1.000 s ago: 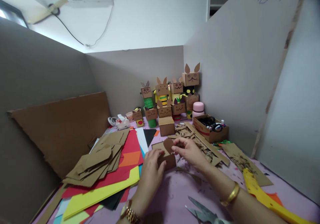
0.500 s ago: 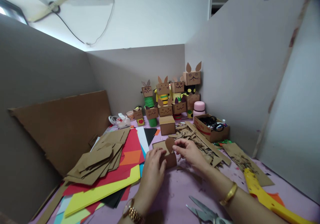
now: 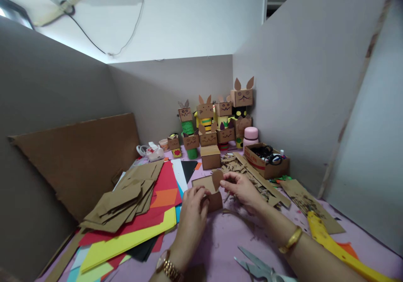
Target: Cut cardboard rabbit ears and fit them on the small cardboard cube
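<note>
In the middle of the table, my right hand [image 3: 241, 189] pinches a small rounded cardboard piece [image 3: 217, 180], shaped like an ear, between thumb and fingers. My left hand [image 3: 194, 208] is closed on a brown cardboard piece [image 3: 215, 202] whose near face looks slightly curved; the fingers hide its left part. Behind the fingers lies a flat tan cardboard piece [image 3: 201, 183], and I cannot tell whether it joins the brown one. A pair of scissors [image 3: 256, 265] lies spread on the table near my right forearm.
Cardboard sheets [image 3: 122, 202] and coloured paper [image 3: 132, 242] are stacked at left. Cardboard figures [image 3: 206, 110] and a plain box [image 3: 210, 158] stand behind. Scraps [image 3: 242, 171], a pink bottle [image 3: 251, 135], a box of pens and cords [image 3: 266, 160] and a yellow glue gun [image 3: 333, 248] occupy the right.
My right hand and the rounded piece have shifted slightly right and away from me. My left hand stays nearly in place on the brown cardboard.
</note>
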Available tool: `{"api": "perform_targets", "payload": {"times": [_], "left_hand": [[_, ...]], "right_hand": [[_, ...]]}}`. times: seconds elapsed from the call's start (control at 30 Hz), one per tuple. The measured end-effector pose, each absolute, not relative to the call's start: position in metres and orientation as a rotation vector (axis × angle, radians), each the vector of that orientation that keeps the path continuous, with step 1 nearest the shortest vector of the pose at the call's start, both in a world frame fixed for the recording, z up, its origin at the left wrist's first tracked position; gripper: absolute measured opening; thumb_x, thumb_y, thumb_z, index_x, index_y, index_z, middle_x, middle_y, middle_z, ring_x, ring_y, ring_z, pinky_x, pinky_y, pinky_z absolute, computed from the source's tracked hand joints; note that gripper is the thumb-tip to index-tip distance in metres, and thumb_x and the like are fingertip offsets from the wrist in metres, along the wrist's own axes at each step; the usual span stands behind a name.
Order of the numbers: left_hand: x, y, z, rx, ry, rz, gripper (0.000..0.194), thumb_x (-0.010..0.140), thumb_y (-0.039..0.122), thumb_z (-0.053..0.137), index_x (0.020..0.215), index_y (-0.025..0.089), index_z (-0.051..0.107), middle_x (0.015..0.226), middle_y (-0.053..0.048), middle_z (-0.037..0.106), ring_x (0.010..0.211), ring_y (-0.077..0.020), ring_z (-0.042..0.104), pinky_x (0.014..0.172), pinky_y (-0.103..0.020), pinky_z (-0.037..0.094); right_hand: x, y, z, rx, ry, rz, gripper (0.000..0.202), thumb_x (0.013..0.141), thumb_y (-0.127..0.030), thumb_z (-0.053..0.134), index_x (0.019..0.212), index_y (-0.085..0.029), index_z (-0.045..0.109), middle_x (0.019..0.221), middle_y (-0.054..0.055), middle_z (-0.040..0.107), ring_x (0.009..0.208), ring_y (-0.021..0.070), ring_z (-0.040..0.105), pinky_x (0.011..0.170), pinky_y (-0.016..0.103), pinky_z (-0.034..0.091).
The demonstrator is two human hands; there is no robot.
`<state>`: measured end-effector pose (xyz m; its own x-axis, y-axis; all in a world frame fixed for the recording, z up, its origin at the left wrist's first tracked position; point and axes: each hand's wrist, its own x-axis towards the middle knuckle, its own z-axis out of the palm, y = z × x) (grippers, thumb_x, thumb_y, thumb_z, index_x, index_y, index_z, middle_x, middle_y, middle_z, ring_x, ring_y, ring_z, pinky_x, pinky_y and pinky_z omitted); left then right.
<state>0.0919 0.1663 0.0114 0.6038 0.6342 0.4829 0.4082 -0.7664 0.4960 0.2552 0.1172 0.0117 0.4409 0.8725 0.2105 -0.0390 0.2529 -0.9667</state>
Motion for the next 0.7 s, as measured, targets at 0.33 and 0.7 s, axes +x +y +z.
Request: {"api": "perform_targets", "payload": {"times": [0.33, 0.7], "left_hand": [[0.0919, 0.1670, 0.0108, 2.489, 0.835, 0.962, 0.020, 0.082, 0.009, 0.043, 0.085, 0.021, 0.058, 0.099, -0.005, 0.060, 0.097, -0.0241, 0.049, 0.086, -0.042, 0.041], [0.0917, 0.1675, 0.0093, 2.480, 0.831, 1.018, 0.021, 0.082, 0.009, 0.045, 0.084, 0.022, 0.061, 0.101, -0.006, 0.062, 0.099, -0.0238, 0.052, 0.087, -0.041, 0.043]], "right_hand": [[0.2529, 0.1161, 0.0104, -1.139, -0.935, 0.752, 0.011, 0.061, -0.024, 0.068, 0.066, -0.016, 0.061, 0.056, -0.006, 0.053, 0.049, 0.0084, 0.043, 0.051, 0.024, 0.033], [0.2545, 0.1170, 0.0096, -1.158, -0.932, 0.759, 0.014, 0.062, -0.028, 0.069, 0.066, -0.017, 0.061, 0.056, -0.005, 0.055, 0.049, 0.0091, 0.044, 0.052, 0.025, 0.032]]}}
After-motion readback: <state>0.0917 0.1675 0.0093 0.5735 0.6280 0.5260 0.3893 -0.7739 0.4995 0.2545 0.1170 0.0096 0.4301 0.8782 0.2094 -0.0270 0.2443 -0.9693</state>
